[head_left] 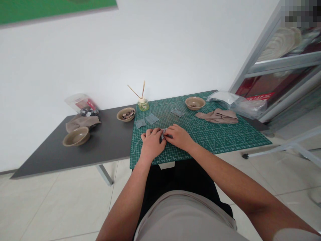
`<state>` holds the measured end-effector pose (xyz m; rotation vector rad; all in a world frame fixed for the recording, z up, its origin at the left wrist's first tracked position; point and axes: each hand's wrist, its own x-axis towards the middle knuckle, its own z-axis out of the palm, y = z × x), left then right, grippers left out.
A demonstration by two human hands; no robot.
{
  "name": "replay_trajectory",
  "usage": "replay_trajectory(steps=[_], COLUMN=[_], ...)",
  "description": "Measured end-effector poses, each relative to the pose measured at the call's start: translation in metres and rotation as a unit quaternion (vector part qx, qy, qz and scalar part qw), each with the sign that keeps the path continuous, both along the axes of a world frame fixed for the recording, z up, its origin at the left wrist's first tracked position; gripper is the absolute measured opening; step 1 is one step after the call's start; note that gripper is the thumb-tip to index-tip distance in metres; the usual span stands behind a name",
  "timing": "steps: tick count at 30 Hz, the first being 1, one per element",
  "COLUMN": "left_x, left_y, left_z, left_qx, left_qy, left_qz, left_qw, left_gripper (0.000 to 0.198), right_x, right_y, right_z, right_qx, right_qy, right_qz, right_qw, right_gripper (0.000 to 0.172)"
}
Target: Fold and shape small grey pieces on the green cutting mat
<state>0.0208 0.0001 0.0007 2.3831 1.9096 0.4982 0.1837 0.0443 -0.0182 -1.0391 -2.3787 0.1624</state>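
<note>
Both hands are closed around a small grey piece (163, 134), pinching it between their fingertips at the middle of the grip. The left hand (151, 144) curls over from the 9 o'clock side and the right hand (178, 137) comes in from 3 o'clock, their fingers touching. A dark sliver shows by the right fingertips, too small to tell what it is.

The hands rest on a green cutting mat (220, 137). Two grey squares (146, 121) lie near them at 11 o'clock, and a third (177, 112) at 12. Nothing stands between these and the hands. Farther out on the mat are a tan bowl (195, 103) at 1 o'clock and a beige cloth (217, 116) at 2 o'clock.

Beyond the mat's left edge, on a dark table (107, 144), sit a bowl of small pieces (125, 114), a glass jar with two sticks (142, 104), and a second bowl (76, 136). The mat's near edge lies just past the wrists at 6 o'clock, and open mat stretches toward 3 o'clock.
</note>
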Motion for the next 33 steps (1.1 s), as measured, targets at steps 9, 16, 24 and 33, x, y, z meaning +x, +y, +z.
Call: replay_trajectory(steps=[9,16,24,33], left_x=[0.0,-0.0009,-0.0014,-0.0017], left_y=[-0.001,0.0006,0.0008,-0.0002], left_z=[0.0026,-0.0003,-0.0003,-0.0005], left_qx=[-0.012,0.004,-0.003,0.006], left_qy=[0.0,-0.021,-0.018,-0.018], left_qz=[0.005,-0.001,-0.002,-0.002], left_qw=[1.0,1.0,1.0,1.0], left_gripper=[0.039,0.037,0.038,0.037], right_x=[0.0,0.0006,0.0007,0.0012], right_y=[0.0028,0.0018,0.002,0.0004], right_z=[-0.0009,0.0003,-0.0019,-0.0004], right_qx=[-0.01,-0.008,-0.005,-0.006], right_qy=[-0.009,0.001,0.002,-0.001], right_qz=[-0.037,0.005,-0.049,-0.019], right_qw=[0.999,1.0,0.999,1.0], right_gripper=[0.006,0.005,0.009,0.005])
